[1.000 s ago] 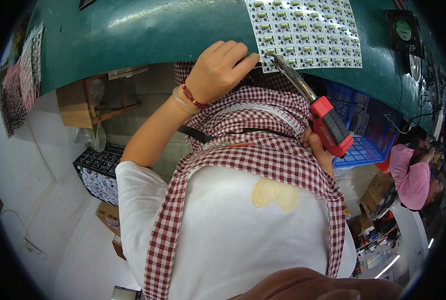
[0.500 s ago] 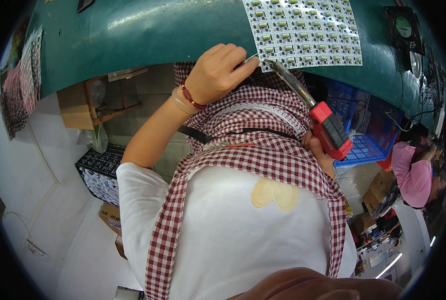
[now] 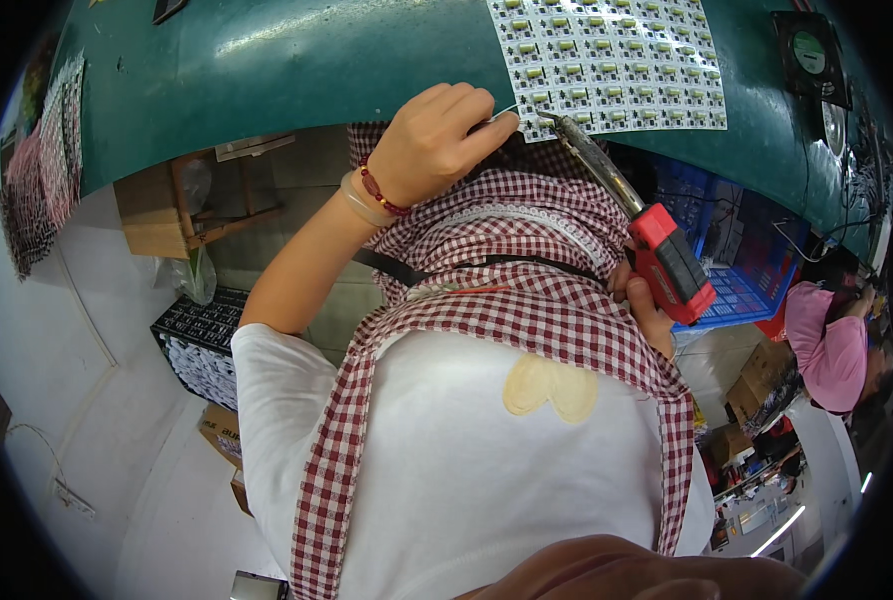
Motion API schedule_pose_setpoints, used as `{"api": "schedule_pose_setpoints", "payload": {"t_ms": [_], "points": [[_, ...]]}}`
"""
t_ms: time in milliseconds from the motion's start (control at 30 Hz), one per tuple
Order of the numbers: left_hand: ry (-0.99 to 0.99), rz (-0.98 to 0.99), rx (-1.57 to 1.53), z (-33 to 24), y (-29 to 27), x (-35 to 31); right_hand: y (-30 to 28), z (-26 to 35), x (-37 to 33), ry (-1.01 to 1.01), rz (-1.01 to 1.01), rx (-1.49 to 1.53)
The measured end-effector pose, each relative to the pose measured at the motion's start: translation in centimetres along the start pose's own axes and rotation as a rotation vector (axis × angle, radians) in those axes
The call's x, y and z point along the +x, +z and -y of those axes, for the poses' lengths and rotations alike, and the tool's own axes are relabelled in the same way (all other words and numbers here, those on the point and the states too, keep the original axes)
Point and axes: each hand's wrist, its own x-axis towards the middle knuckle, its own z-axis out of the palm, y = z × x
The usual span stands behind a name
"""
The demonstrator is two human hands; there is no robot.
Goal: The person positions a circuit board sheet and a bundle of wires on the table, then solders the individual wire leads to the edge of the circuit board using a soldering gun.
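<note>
My left hand [image 3: 445, 135] is closed at the table's front edge, thumb and forefinger pinching a thin pale wire [image 3: 506, 110]. The wire's end points at the near left corner of a white panel of small circuit boards [image 3: 622, 75]. Wrapped under a red and black soldering iron [image 3: 673, 265], my right hand [image 3: 647, 308] shows only its thumb and part of the fingers; the handle hides the rest. The iron's dark tip reaches over the near left boards, slightly right of the wire. Whether the tip touches a board, I cannot tell.
The panel lies on a green table [image 3: 317, 75]. A round-faced black device [image 3: 810, 55] stands at the right. Bundled wires [image 3: 47, 170] hang off the left end. Below are a blue crate [image 3: 742, 290], a wooden stool-like frame [image 3: 167, 210] and cartons; a person in pink [image 3: 829, 345] sits far right.
The soldering iron and my right hand have shifted slightly to the right, so the tip is a little farther from the wire. My left hand has stayed nearly still.
</note>
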Motion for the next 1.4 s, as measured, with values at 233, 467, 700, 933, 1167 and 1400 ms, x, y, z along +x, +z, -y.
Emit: {"api": "schedule_pose_setpoints", "payload": {"t_ms": [233, 467, 700, 933, 1167, 1400], "points": [[-0.008, 0.004, -0.001, 0.1, 0.0, 0.0, -0.4, -0.6, 0.5, -0.120, 0.023, -0.352], [-0.009, 0.004, 0.000, 0.2, 0.0, 0.0, 0.2, 0.3, 0.9, -0.067, 0.029, -0.333], [-0.005, 0.004, -0.008, 0.2, 0.0, -0.1, 0.7, 2.9, 0.6, 0.040, 0.034, 0.108], [-0.008, 0.014, 0.002, 0.1, 0.0, 0.2, 1.2, 5.1, 1.2, 0.069, -0.095, 0.132], [-0.087, -0.082, 0.041, 0.0, -2.4, 1.0, 1.0, 5.0, 2.1, -0.017, -0.131, 0.111], [-0.090, -0.056, 0.113, 1.1, -0.3, 1.2, 1.0, 5.2, 3.8, -0.023, -0.049, 0.040]]}}
